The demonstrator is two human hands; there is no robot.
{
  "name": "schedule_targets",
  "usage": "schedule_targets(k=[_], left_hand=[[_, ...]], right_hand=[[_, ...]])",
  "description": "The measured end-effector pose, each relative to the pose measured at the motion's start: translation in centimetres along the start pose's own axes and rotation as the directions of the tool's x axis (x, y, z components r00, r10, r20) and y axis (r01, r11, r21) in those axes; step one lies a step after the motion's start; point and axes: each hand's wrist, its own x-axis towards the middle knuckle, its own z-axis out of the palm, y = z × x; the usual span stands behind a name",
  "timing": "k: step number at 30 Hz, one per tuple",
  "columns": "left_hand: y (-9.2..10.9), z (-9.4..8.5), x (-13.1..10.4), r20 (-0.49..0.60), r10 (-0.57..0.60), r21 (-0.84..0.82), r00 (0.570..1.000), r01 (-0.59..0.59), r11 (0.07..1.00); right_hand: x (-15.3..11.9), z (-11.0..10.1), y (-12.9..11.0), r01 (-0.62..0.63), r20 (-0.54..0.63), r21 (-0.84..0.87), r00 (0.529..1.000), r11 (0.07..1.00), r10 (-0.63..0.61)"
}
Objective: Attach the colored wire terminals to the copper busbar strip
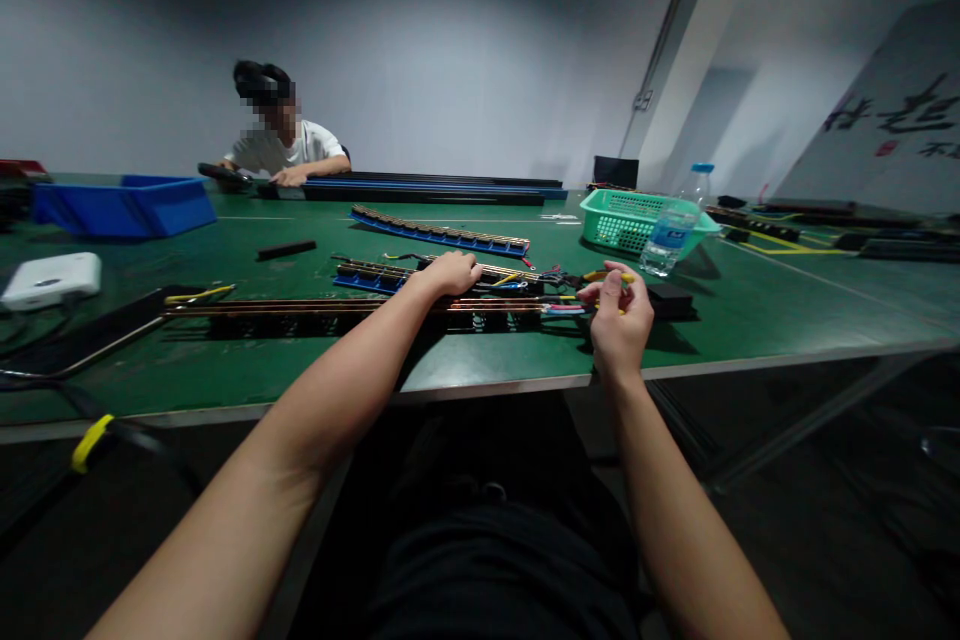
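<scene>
My right hand (624, 320) has its grip drawn in narrow, thumb against fingers, around a yellow piece (598, 276) too small for me to identify. It sits by the colored wires (566, 308) at the right end of the long strip (315, 311), which lies lengthwise near the front edge of the green counter (750, 305). My left hand (451, 273) reaches over that strip, back up, onto the short strip (367, 277) just behind it; I cannot tell how wide that grip is, since the hand hides its own fingertips.

Just right of my right hand I have a black block (673, 301). Beyond the hands lies the blue strip (442, 231), slightly slanted, with a black stick (286, 248) to its left. Farther right, a water bottle (667, 240) stands upright in front of the green basket (619, 220). Over on my left are a dark panel (97, 332), a white box (52, 280) and, behind them, a blue bin (127, 208). Across the counter, a person (289, 145) in a white shirt leans in, one hand near the left end of some long dark bars (435, 188).
</scene>
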Motion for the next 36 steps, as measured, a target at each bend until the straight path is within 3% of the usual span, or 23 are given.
schedule_targets(k=[4, 7, 11, 17, 22, 32, 36], left_hand=[[-0.1, 0.1, 0.1, 0.005, -0.003, -0.007, 1.000, 0.003, 1.000], [-0.4, 0.4, 0.4, 0.006, -0.002, -0.039, 1.000, 0.002, 0.999], [-0.6, 0.6, 0.6, 0.006, 0.001, -0.085, 1.000, 0.000, 0.996], [-0.5, 0.6, 0.6, -0.012, -0.077, -0.092, 0.997, 0.076, 0.993], [-0.9, 0.9, 0.8, -0.025, -0.062, -0.101, 0.998, 0.059, 0.993], [-0.9, 1.1, 0.9, -0.087, -0.146, -0.147, 0.985, 0.132, 0.980], [-1.6, 0.6, 1.0, -0.079, -0.125, -0.195, 0.989, 0.107, 0.975]], right_hand=[[-1.3, -0.4, -0.7, 0.118, 0.143, 0.023, 0.982, 0.993, -0.120], [-3.4, -1.2, -1.3, 0.228, 0.147, 0.046, 0.962, 0.973, -0.232], [-6.2, -2.3, -2.4, 0.271, 0.105, 0.125, 0.953, 0.954, -0.284], [-7.5, -2.9, -4.5, 0.216, 0.133, 0.144, 0.963, 0.966, -0.235], [-7.1, -2.3, -4.6, 0.132, 0.144, 0.121, 0.978, 0.984, -0.149], [-8.5, -2.2, -5.6, 0.183, 0.034, 0.126, 0.981, 0.975, -0.189], [-8.4, -2.5, -5.4, 0.162, 0.126, 0.102, 0.977, 0.981, -0.174]])
